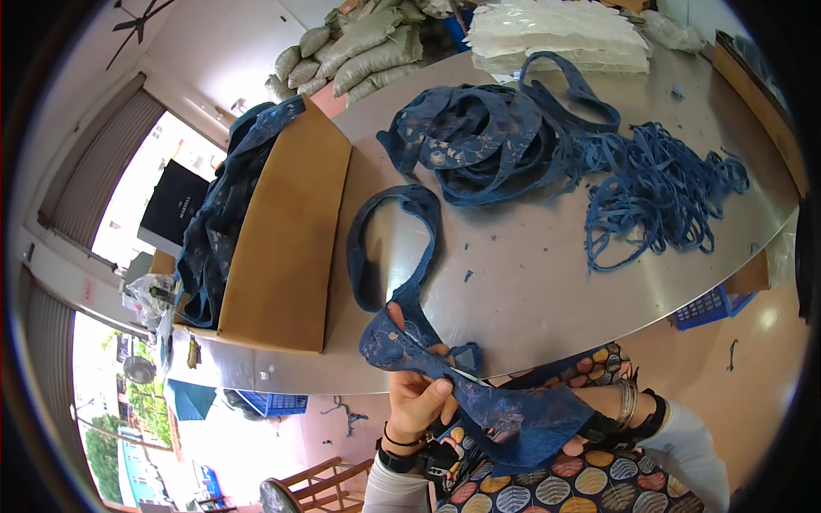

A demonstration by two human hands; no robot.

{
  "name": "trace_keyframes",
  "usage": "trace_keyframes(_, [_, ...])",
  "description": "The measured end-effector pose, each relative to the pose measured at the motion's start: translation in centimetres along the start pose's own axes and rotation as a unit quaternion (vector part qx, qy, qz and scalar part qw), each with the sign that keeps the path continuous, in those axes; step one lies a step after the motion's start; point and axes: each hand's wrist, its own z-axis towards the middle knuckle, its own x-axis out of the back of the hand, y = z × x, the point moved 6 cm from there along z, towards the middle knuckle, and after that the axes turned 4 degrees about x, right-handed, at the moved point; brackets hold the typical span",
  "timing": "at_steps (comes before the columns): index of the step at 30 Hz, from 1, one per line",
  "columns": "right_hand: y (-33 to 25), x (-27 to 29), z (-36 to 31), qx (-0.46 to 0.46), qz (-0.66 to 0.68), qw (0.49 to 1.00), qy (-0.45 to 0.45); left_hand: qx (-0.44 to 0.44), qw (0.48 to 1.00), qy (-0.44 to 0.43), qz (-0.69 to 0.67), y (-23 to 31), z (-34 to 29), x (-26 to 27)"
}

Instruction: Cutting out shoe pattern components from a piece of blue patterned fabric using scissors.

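- Cloth (556,492) with a smooth printed pattern of leaf-filled ovals in cream, orange and pink on dark ground lies nearest, well to the near right of the cardboard box (286,231).
- Left hand (417,406), right of the box's near corner, has thumb and fingers clamped on the blue fabric piece (522,419).
- Right hand (575,446), farther right of the box, is mostly hidden behind that fabric; I cannot tell how its fingers stand. Thin metal bracelets (629,402) circle its wrist.
- Fabric piece: dark blue, mottled with paler patches, spread wide between the hands, its narrow end curling into a loop just right of the box.
- Metal table (530,291), brushed and shiny with a curved-looking edge, bears the box.
- Box itself: plain brown on the wall facing right, heaped with more mottled blue fabric (227,205).
- Coiled bundle (492,154) of broad blue bands, right of the box; farther right, a tangle (654,188) of thin, cord-like strips.
- Dark panel (175,201) left of the box carries small pale lettering.
- Stack of whitish sheets (556,38) with ragged edges, beyond and right of the box.
- Bulging, grey-green woven-looking sacks (376,64), beyond the box.
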Motion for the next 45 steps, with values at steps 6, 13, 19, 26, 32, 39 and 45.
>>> trace_keyframes(6, [2.1, 0.6, 0.9, 0.148, -0.130, 0.979, 0.049, -0.020, 0.999, -0.016, 0.022, 0.4, 0.5, -1.6])
trace_keyframes(13, [6.7, 1.2, 1.6, 0.161, -0.055, 0.981, 0.092, -0.002, 0.999, 0.038, 0.008, -0.1, 0.3, -1.1])
trace_keyframes(19, [3.8, 1.6, 1.2, 0.052, 0.039, 0.994, 0.089, -0.048, 0.998, -0.002, -0.043, 0.5, 1.1, -2.3])
trace_keyframes(26, [2.8, 0.9, 1.7, 0.106, 0.045, 0.992, 0.041, 0.004, 1.000, 0.024, 0.006, 0.4, 0.8, -1.9])
trace_keyframes(32, [3.5, 0.2, 2.1, 0.141, 0.140, 0.980, 0.008, -0.041, 0.997, 0.037, 0.053, 1.4, 1.1, -2.2])
trace_keyframes(39, [12.1, 0.6, 0.1, 0.242, 0.053, 0.969, 0.019, -0.049, 0.992, 0.043, 0.111, 2.1, 1.0, -2.0])
trace_keyframes(45, [8.8, 0.5, 1.0, -0.025, 0.113, 0.991, -0.062, -0.056, 0.984, 0.048, 0.164, 2.4, 0.8, -1.8])
